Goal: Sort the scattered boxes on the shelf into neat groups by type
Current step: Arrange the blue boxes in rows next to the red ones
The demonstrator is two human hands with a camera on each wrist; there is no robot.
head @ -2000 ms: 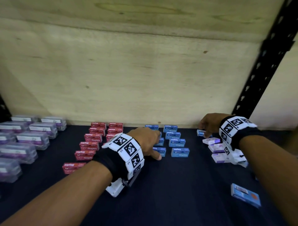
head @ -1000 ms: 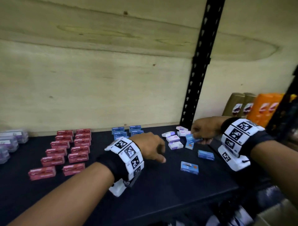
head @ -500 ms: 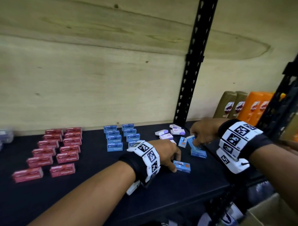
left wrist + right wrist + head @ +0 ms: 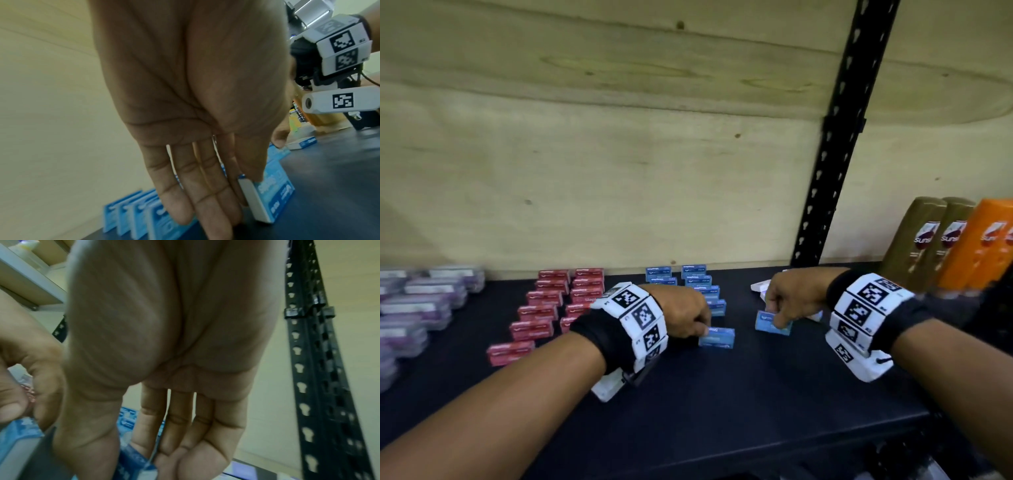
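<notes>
The head view looks forward and down from above the shelf (image 4: 722, 411), facing the plywood back wall (image 4: 619, 171), both forearms reaching in from below. The left wrist view sits close under the palm, looking along the fingers (image 4: 195, 186) toward the blue boxes (image 4: 131, 216) by that wall. The right wrist view looks likewise, the black upright (image 4: 312, 369) beside it; head and right wrist views share this upright.

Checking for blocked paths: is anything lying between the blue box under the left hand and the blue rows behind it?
Nothing visible does. The blue box that the left hand holds sits just in front of the blue rows, with only bare dark shelf showing there.
</notes>
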